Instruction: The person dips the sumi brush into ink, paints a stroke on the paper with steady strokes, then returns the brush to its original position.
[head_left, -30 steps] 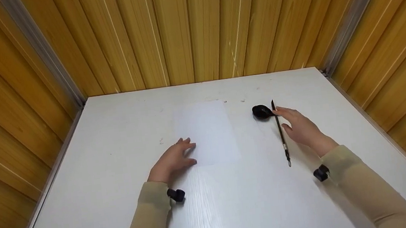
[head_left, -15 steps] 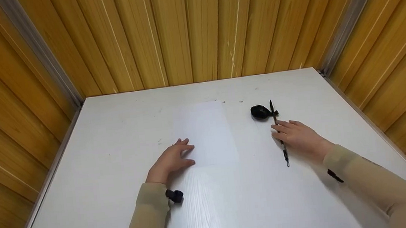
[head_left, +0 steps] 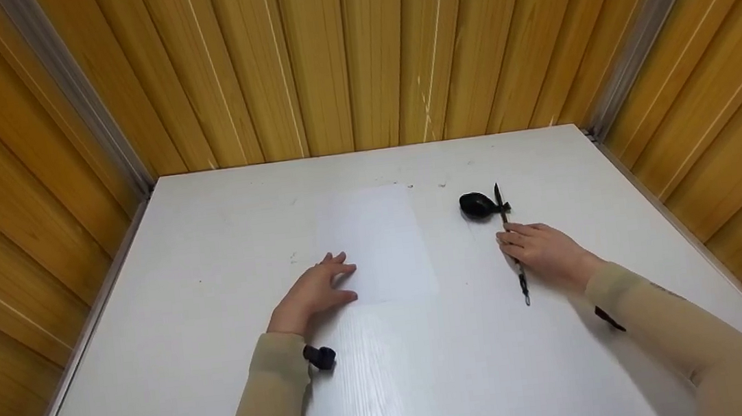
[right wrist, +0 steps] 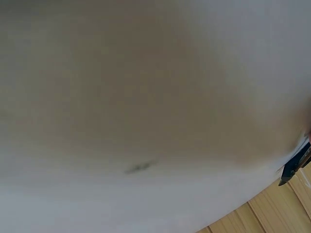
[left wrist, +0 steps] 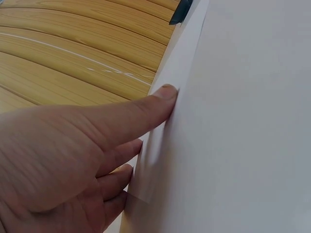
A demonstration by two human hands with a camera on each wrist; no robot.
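Fingers of the right hand point(head_left: 544, 252) are now curling around the brush point(head_left: 511, 243) more than before. The left hand point(head_left: 311, 295) is lying flat, pressing the paper point(head_left: 381, 241).

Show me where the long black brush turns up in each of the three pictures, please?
Head view: the brush lies right of centre on the white table, under the right hand.
Left wrist view: only a dark tip at the top edge, probably the brush.
Right wrist view: a dark tip at the right edge, probably the brush.
Shared landmark: the white table against the yellow wood wall.
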